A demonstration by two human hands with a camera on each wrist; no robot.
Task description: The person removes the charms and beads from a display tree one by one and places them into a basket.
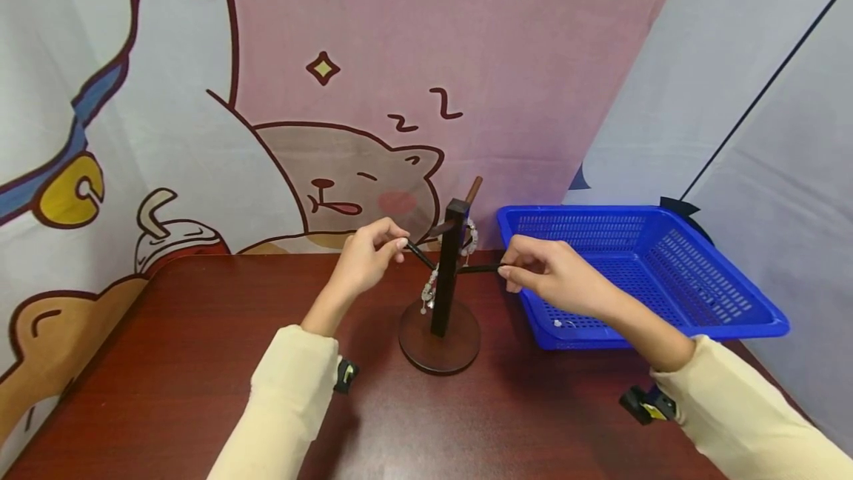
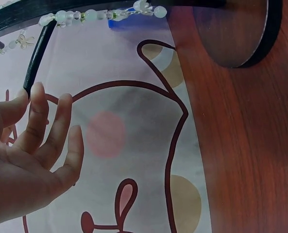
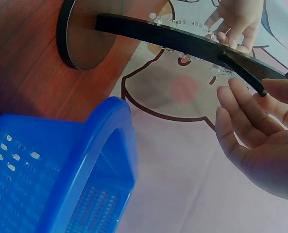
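A dark wooden jewellery stand with a round base stands upright on the table, pegs sticking out from its post. My left hand pinches the tip of the left peg between thumb and fingers. On the other side, my right hand pinches the end of the right peg; its thumb lies at the peg tip in the right wrist view. A pale beaded bracelet hangs beside the post at the left peg. Another beaded bracelet hangs behind the post, partly hidden.
To the right stands a blue perforated plastic basket, its near left corner close to my right hand. A small white ornament shows inside it. Behind the reddish-brown table hangs a cartoon-printed cloth.
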